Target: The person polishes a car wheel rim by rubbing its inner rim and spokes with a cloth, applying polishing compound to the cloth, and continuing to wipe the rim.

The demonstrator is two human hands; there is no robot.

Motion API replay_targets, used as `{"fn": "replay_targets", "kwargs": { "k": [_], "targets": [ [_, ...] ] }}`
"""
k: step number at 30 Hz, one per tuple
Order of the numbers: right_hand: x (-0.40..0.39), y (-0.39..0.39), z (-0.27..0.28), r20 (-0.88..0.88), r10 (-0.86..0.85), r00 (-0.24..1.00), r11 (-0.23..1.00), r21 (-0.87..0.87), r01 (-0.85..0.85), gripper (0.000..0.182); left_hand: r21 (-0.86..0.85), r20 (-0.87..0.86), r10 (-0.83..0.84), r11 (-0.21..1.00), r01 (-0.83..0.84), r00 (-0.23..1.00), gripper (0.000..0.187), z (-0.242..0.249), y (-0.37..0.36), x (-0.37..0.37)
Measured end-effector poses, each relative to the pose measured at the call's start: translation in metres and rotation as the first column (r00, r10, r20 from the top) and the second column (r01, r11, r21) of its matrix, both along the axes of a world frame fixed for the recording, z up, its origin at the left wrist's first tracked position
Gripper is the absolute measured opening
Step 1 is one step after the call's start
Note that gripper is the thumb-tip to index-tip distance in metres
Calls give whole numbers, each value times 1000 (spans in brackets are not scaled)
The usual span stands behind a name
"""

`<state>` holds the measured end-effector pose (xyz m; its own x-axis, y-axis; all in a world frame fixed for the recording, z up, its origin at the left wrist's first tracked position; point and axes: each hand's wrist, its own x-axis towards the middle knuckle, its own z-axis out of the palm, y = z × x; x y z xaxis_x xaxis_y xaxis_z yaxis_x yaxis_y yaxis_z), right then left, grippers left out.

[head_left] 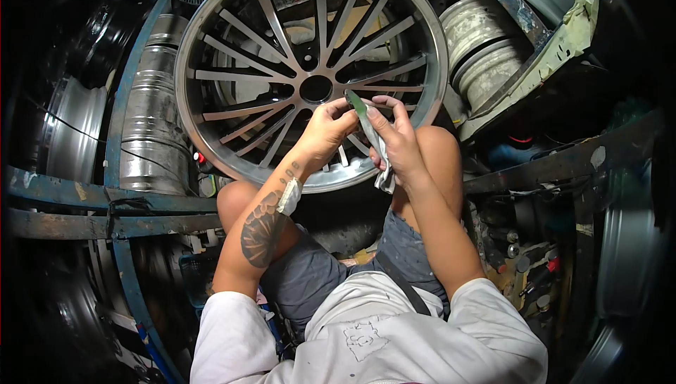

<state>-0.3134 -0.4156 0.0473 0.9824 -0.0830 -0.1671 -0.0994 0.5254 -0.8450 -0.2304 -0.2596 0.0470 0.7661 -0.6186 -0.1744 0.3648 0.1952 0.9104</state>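
Two hands are showing, the left hand and the right hand, and between them they are gripping one folded sheet of abrasive paper (green on the one face that is showing). One multi-spoke alloy wheel is standing upright right in front of the knees, of which two are poking up bare. Around it at least four more rims are leaning in the gloom: one dull barrel at the left, one dark rim beyond that, one pale barrel at upper right, and one rim at the far right edge. Two blue metal bars are crossing at the left. One tattoo is showing on the left forearm.
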Motion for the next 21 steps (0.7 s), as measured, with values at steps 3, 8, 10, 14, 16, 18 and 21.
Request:
{"fn": "replay_targets", "kwargs": {
  "k": [3, 8, 10, 14, 16, 18, 21],
  "targets": [
    [0, 7, -5, 165, -108, 980, 961, -236, 145, 43, -19, -6, 118, 993, -118, 993, 30, -2, -1, -4],
    [-3, 11, 7, 388, -64, 919, 661, -674, 331, 33, -69, -100, 257, 962, -264, 961, 25, 10, 5, -9],
    [2, 10, 2, 535, -78, 841, 533, -690, 489, 30, -69, -16, 342, 937, -342, 940, 23, 13, -4, -15],
    [-2, 4, 5, 653, -120, 748, 479, -622, 620, 25, 127, 419, 275, 926, -356, 865, 20, 18, 1, -18],
    [0, 3, -4, 656, -146, 741, 555, -566, 610, 19, 103, 427, 248, 942, -320, 869, 15, 19, -1, -17],
    [2, 5, -10, 637, -203, 744, 659, -473, 584, 15, 68, 371, 210, 965, -253, 905, 11, 19, 0, -14],
    [3, 7, -14, 575, -303, 760, 806, -271, 527, 11, -20, 279, 151, 988, -151, 949, 14, 14, -2, -14]
  ]
}}
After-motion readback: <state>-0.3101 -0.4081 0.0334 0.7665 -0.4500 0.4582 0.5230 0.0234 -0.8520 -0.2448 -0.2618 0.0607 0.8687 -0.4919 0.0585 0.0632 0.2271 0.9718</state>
